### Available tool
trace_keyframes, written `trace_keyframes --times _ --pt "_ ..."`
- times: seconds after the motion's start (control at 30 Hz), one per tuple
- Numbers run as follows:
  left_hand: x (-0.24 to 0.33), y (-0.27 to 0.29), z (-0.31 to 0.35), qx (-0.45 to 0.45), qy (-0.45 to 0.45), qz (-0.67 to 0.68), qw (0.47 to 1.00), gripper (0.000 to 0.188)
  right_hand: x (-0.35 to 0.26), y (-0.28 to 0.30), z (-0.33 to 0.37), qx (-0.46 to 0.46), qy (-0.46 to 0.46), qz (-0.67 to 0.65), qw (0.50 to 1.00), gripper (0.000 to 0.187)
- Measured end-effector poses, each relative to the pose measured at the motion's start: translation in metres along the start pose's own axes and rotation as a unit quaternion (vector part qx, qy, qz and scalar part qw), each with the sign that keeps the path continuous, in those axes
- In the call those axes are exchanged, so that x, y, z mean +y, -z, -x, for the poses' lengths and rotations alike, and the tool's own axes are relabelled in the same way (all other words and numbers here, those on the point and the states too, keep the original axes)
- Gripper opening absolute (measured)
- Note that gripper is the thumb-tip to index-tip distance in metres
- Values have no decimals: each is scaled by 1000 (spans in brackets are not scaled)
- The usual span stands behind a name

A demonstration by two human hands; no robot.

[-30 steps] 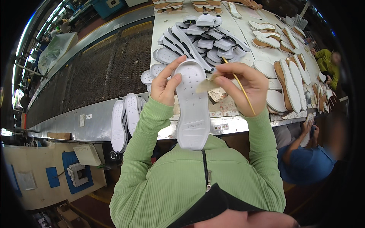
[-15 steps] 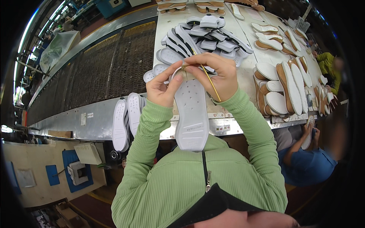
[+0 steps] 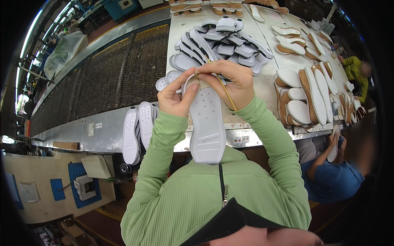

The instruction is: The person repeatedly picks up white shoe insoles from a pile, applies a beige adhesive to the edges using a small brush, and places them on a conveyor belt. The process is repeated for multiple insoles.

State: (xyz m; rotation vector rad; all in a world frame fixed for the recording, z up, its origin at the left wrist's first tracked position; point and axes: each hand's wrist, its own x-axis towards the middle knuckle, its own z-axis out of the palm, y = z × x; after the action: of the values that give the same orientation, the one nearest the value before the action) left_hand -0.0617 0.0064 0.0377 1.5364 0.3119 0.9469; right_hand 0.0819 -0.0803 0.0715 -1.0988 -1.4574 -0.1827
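Note:
A white shoe sole [image 3: 207, 123] stands lengthwise in front of me, its heel end close to my chest. Pinched at the far end of the sole, my left hand [image 3: 176, 97] has its thumb on the inner face and its fingers around the rim. My right hand [image 3: 237, 84] is closed at the same end, thumb and forefinger meeting a small tan bit [image 3: 197, 75] at the rim that I cannot make out clearly. A thin yellow stick [image 3: 227, 91] is tucked in the right hand, slanting across the palm toward the wrist.
Beyond my hands lies a heap of white-and-black soles [image 3: 225, 39]. Tan-and-white soles [image 3: 314, 94] are piled at the right. White soles [image 3: 130, 137] lean at the metal edge, left, beside a dark mesh conveyor [image 3: 106, 69]. A person in blue [image 3: 332, 178] holds a sole at the right.
Both hands stay at the sole's far end with only slight finger shifts. My right hand has dipped a little, and the yellow stick has shifted slightly with it.

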Motion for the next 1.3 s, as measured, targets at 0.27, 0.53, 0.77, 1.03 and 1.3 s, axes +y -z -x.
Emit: trace_keyframes --times 0.27,0.53,0.77,1.03,1.3 --pt "4 -1 4 31 -15 -14 999 38 3 -4 -2 -3 11 -6 1000 20" --pt "7 6 9 70 -17 1 997 39 -3 -3 9 -79 -135 -59 986 37" --pt "11 7 14 64 0 -1 998 41 -1 -6 14 -98 -223 -167 955 37" --pt "9 7 12 56 -30 -14 998 37 -12 -1 2 -74 -102 -27 992 29" --pt "19 1 11 12 -33 -26 999 38 -18 7 -16 -101 99 187 972 24"
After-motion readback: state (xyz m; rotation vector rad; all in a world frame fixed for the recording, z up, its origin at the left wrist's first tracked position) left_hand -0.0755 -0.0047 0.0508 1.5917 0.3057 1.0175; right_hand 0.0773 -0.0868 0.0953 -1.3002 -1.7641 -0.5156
